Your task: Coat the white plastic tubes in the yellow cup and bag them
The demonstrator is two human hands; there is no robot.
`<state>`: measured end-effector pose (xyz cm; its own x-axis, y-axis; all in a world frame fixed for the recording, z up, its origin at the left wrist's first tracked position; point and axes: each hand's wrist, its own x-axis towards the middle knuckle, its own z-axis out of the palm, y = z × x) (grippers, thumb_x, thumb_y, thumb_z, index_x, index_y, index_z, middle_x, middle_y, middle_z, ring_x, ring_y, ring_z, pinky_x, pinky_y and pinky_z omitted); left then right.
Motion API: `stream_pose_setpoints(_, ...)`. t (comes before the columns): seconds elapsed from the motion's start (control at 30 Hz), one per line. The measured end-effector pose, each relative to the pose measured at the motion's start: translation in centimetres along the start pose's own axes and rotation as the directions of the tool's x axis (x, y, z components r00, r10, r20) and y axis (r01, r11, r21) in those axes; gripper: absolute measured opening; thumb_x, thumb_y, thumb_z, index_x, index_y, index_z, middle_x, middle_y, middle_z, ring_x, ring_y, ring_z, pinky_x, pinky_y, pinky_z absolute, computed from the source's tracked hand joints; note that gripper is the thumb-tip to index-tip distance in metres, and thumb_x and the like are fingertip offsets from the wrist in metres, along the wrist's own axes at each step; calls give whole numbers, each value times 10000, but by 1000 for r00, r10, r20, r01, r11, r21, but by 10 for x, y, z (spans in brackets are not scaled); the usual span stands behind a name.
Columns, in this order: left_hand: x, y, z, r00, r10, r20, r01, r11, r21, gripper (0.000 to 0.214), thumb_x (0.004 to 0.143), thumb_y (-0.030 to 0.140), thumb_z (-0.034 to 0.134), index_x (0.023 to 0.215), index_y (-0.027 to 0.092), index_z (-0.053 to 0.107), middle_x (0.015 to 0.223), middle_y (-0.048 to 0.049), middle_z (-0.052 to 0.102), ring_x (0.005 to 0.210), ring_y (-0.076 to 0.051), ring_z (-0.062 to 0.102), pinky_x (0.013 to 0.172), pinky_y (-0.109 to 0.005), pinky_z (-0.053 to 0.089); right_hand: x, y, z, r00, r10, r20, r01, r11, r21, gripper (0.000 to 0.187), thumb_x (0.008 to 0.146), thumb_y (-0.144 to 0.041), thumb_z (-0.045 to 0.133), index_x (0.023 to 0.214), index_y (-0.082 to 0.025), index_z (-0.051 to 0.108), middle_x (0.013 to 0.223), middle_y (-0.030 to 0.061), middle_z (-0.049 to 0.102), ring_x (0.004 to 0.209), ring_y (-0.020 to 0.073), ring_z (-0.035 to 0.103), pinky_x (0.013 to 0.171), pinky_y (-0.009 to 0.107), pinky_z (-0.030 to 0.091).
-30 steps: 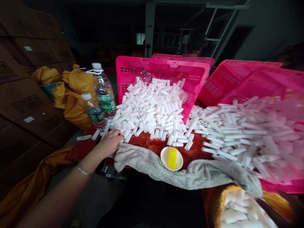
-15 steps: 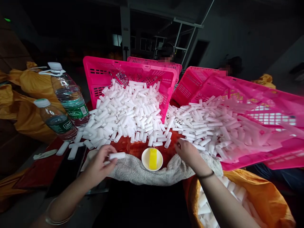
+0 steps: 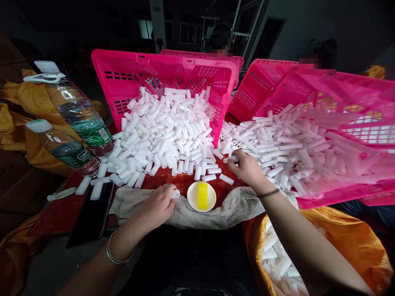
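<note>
This looks like a factory workshop. A tipped, bright pink perforated plastic crate [image 3: 166, 68] spills a bulk heap of short white hollow tubes [image 3: 166, 131] onto a red-topped desk [image 3: 173, 181]. Right of that crate stands a second pink plastic crate [image 3: 259, 78], left of it bulging orange-yellow sacks [image 3: 37, 98]; behind it show other people [image 3: 219, 39] and a dim hall with a pale metal frame [image 3: 242, 34].

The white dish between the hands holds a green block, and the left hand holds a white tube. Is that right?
Not quite: the block in the white dish is yellow, as the head view shows. The left hand holds a white tube, with the dish between that hand and the right hand.
</note>
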<state>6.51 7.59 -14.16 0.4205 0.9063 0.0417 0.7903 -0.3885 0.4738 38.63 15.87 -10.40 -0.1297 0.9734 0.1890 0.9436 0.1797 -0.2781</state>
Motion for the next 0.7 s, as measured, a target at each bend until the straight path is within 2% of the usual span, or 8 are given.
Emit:
stream_pose_setpoints(0.03, 1, -2, 4, 999, 21, -29, -23, 998, -64, 213, 957, 300, 488, 1143, 197, 505, 1134, -115, 637, 1086, -273, 623, 935, -452, 529, -18, 0, -2, 998, 11, -62, -1, 987, 159, 170, 915, -315, 506, 987, -171, 562, 726, 32, 627, 631, 181, 574, 588, 287, 444)
stream_pose_setpoints(0.1, 6, -4, 14, 995, 78, -68, -88, 985, -146, 449, 866, 459, 661, 1191, 206, 482, 1285, -148, 594, 1207, -313, 582, 997, -494, 509, -51, -3, 1, 998, -17, -66, 45, 896, 442, 123, 889, -321, 547, 901, -199, 540, 672, -15, 581, 563, 145, 523, 528, 262, 432)
stream_pose_setpoints(0.2, 20, 1, 32, 986, 146, -81, -159, 970, -182, 753, 614, 524, 877, 1172, 197, 491, 1416, -206, 510, 1316, -395, 501, 1063, -574, 455, -81, -16, 19, 995, -101, 12, 73, 785, 615, 104, 878, -291, 586, 920, -198, 564, 759, 3, 637, 603, 142, 576, 543, 260, 481)
stream_pose_setpoints(0.3, 33, 7, 40, 981, 172, -86, -187, 959, -215, 858, 515, 487, 938, 1186, 197, 488, 1421, -210, 510, 1324, -403, 496, 1087, -592, 429, -86, -29, 44, 991, -125, -50, 128, 764, 632, 222, 896, -278, 611, 1102, -198, 602, 1025, 76, 712, 864, 205, 694, 745, 335, 579)
stream_pose_setpoints(0.37, 37, 9, 43, 980, 177, -91, -194, 952, -237, 899, 492, 455, 954, 1215, 206, 482, 1403, -191, 531, 1309, -391, 514, 1083, -579, 438, -83, -32, 57, 976, -190, -105, 215, 779, 590, 252, 926, -273, 600, 1171, -214, 618, 1147, 105, 703, 1030, 236, 689, 884, 395, 576)
stream_pose_setpoints(0.47, 38, 6, 46, 981, 171, -96, -189, 951, -245, 936, 488, 417, 959, 1256, 211, 466, 1369, -176, 560, 1282, -385, 538, 1065, -569, 452, -80, -31, 67, 928, -325, -182, 372, 787, 492, 191, 963, -245, 547, 1105, -221, 672, 1122, 125, 700, 1048, 246, 682, 890, 427, 583)
stream_pose_setpoints(0.53, 37, 3, 48, 980, 173, -103, -193, 950, -244, 930, 508, 406, 952, 1270, 211, 456, 1362, -175, 566, 1268, -377, 548, 1063, -565, 450, -81, -29, 66, 911, -364, -192, 410, 771, 486, 194, 972, -233, 525, 1085, -215, 682, 1110, 134, 692, 1047, 246, 677, 867, 424, 594)
stream_pose_setpoints(0.7, 37, 2, 49, 980, 172, -99, -192, 944, -268, 917, 534, 410, 945, 1280, 217, 447, 1352, -164, 574, 1237, -357, 566, 1060, -545, 448, -88, -32, 63, 980, -188, -56, 184, 782, 596, 233, 971, -271, 545, 1172, -211, 648, 1103, 120, 717, 1010, 236, 700, 884, 424, 598)
